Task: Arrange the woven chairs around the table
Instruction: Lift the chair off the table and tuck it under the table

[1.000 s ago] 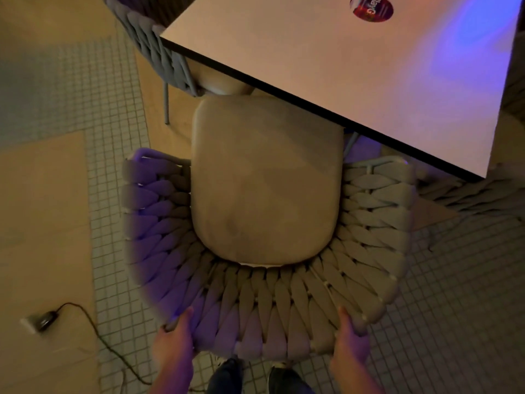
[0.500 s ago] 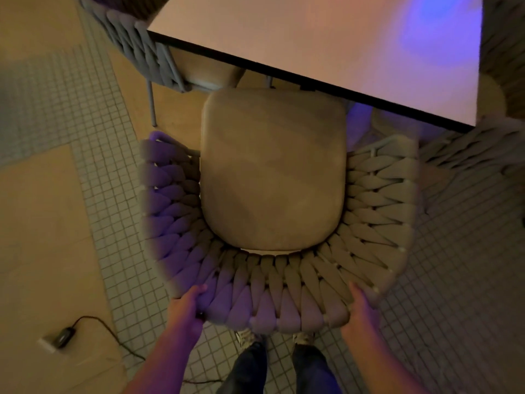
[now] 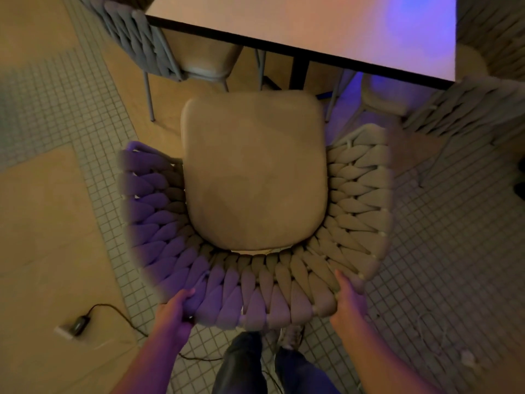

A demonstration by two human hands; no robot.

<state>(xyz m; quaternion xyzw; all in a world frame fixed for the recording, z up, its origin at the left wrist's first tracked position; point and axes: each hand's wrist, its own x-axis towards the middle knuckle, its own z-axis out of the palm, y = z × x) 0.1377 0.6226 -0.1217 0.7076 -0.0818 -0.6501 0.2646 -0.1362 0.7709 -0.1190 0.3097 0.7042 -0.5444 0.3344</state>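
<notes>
A woven chair point(image 3: 255, 285) with a tan seat cushion point(image 3: 252, 169) stands just below me, facing the pale table point(image 3: 326, 27). My left hand point(image 3: 176, 311) grips the left end of its curved woven back and my right hand point(image 3: 348, 304) grips the right end. The cushion's front edge sits a little short of the table's near edge. A second woven chair point(image 3: 136, 35) is tucked at the table's left side. A third woven chair point(image 3: 466, 109) stands at the right corner.
The floor is small square tiles with tan panels at the left. A black cable with a plug adapter point(image 3: 78, 324) lies on the floor at lower left. The table's dark leg point(image 3: 298, 72) stands under its edge. My legs and shoes point(image 3: 289, 334) are behind the chair.
The chair's seat was partly under the table a second ago; now it lies clear of the table edge, nearer to me. My hands kept their grip on the back.
</notes>
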